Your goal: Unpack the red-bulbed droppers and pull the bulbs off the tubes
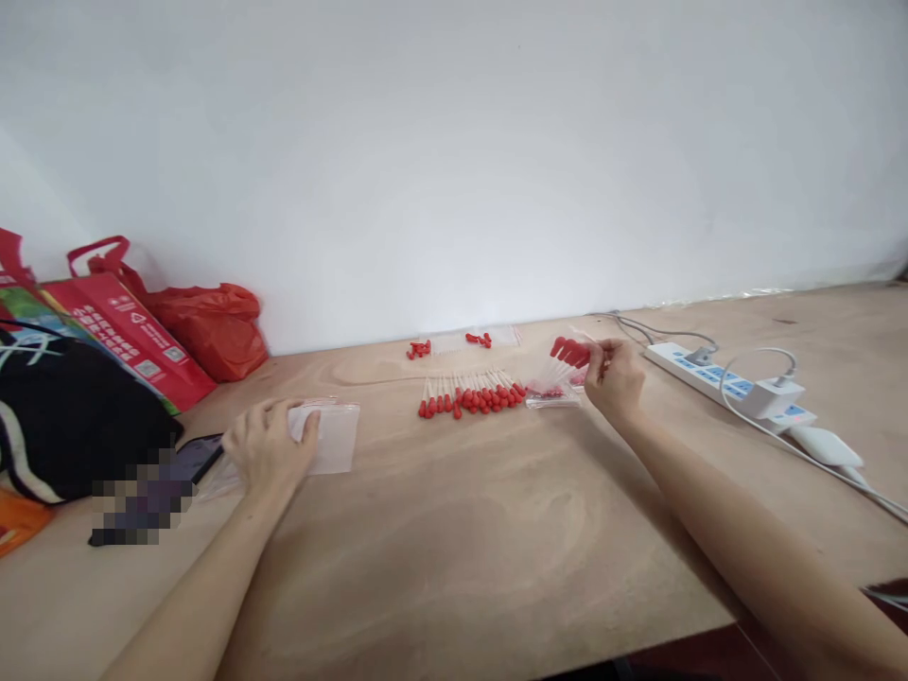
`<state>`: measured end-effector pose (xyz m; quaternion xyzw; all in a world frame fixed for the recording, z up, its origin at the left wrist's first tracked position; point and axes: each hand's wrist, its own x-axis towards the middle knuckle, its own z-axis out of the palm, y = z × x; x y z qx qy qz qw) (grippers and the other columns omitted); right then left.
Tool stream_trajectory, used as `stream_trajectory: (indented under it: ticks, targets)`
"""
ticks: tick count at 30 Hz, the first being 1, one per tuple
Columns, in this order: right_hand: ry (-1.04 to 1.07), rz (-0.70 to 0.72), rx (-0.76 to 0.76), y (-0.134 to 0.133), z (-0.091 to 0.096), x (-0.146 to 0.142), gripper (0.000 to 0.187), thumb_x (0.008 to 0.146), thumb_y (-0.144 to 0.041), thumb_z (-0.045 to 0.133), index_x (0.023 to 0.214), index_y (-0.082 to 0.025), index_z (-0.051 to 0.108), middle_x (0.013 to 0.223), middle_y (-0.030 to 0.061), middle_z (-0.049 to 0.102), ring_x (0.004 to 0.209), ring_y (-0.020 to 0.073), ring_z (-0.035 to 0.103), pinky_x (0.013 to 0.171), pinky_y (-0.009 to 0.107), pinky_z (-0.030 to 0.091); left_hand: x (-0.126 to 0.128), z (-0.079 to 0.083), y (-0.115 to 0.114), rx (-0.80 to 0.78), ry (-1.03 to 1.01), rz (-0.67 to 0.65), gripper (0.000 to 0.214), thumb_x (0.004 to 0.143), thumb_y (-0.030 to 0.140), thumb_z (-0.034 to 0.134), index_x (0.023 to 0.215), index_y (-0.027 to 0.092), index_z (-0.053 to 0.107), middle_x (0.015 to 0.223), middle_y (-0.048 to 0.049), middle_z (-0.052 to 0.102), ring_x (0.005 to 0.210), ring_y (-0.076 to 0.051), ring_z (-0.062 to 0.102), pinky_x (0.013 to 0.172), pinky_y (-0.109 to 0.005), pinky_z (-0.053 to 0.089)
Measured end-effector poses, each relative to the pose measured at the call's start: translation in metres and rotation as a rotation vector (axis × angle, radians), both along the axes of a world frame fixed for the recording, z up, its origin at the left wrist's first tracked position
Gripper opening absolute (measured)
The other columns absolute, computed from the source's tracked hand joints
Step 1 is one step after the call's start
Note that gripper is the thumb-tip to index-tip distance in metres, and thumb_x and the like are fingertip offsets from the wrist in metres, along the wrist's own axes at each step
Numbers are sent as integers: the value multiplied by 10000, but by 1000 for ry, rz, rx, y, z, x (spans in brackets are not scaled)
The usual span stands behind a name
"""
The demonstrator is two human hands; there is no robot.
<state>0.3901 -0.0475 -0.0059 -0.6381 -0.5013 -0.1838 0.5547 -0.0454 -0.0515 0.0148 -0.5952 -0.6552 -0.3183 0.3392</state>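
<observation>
The right hand (616, 374) pinches a bunch (569, 352) of red-headed sticks above the desk (426, 549); clear film surrounds the stems, but how far they sit inside it is hard to make out. Just below lie packets (553, 401) showing red through the plastic, partly covered by the bunch.

The left hand (273, 440) rests, fingers bent, on clear bags (335, 440); it hides part of them, and I cannot tell whether it grips any. Between the hands, loose sticks (472, 392) lie in a row, heads toward the person, some overlapping. Farther back, two small red clusters (420, 350) are too small to read clearly.

At left, a phone (202, 454) is partly pixelated; a black bag (78, 416) and an orange item (18, 520) are cut off by the frame. At right, a charger (773, 397) covers part of a power strip (699, 369). Both forearms run out of view.
</observation>
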Motion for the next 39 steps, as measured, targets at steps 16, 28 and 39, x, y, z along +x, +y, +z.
stream_trajectory:
  ticks: [16,28,39]
  targets:
    - [925,952,-789,-53,-17,-128,176,779,-310,508,722,-198,386,468,-64,540,394,88,547,357,173,438,104,-10,-37,-459,-204,-925,199,835,278,424,934,186,569,981,-47,573,963,-161,520,864,-316,419]
    - [-293,975,-471,-46,-17,-81,262,680,-118,534,921,-209,582,789,15,610,722,139,529,647,273,418,145,-20,-20,-621,-100,-1176,229,803,118,440,974,169,583,1020,-64,568,959,-155,532,867,-325,441]
    - [-600,971,-196,-43,-29,-84,100,729,-139,526,708,-211,592,747,18,582,680,123,481,592,227,379,153,-23,-14,-617,13,-1230,258,794,98,446,968,191,613,1062,-64,568,975,-156,522,845,-315,449]
